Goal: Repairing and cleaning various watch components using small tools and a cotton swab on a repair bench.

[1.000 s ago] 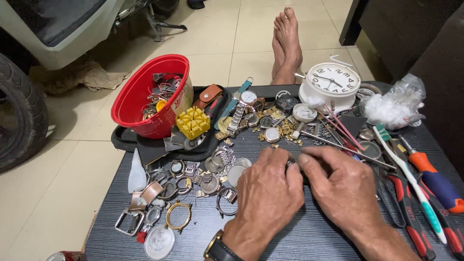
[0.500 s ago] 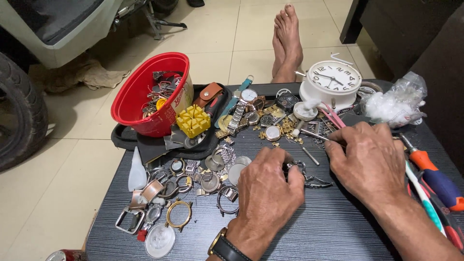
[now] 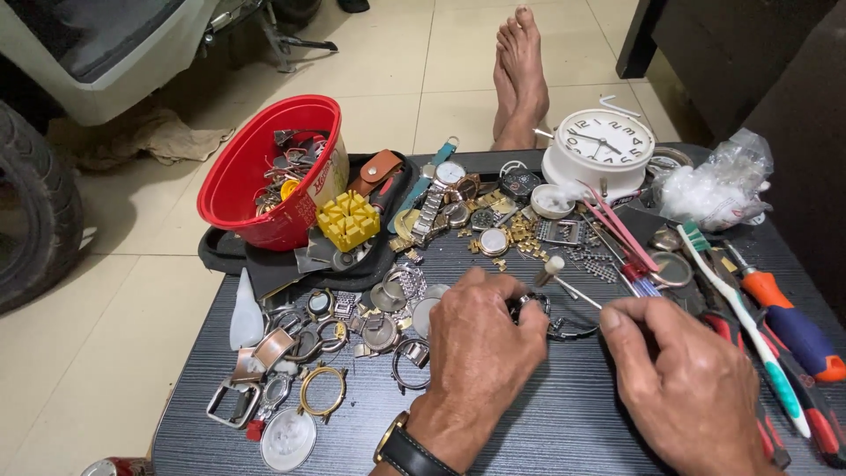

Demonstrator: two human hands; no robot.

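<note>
dark ribbed table [image 3: 564, 423] spread with watch parts. at 10 o'clock, red plastic tub [image 3: 251, 189] tilted on a black tray [image 3: 264, 264], filled with metal oddments; yellow block [image 3: 348, 220] just beside it. at 1 o'clock, white alarm clock [image 3: 601, 150], crumpled clear bag [image 3: 718, 189] near it at 2 o'clock. at 3 to 4 o'clock, orange-handled screwdriver [image 3: 780, 308] and white-green toothbrush [image 3: 749, 330] lying side by side. at 8 o'clock, loose watch cases and bezels [image 3: 322, 388]. centre: left hand [image 3: 480, 353], wristwatch on wrist, fingers curled down and closed on a small dark watch part [image 3: 529, 307], pressed to the table. right hand [image 3: 687, 379] at 4 o'clock, fingers pinched together on a thin tool; tool mostly hidden, grip detail cannot be told. white-tipped metal pin [image 3: 555, 275] just beyond the watch part at 12 o'clock.
</note>
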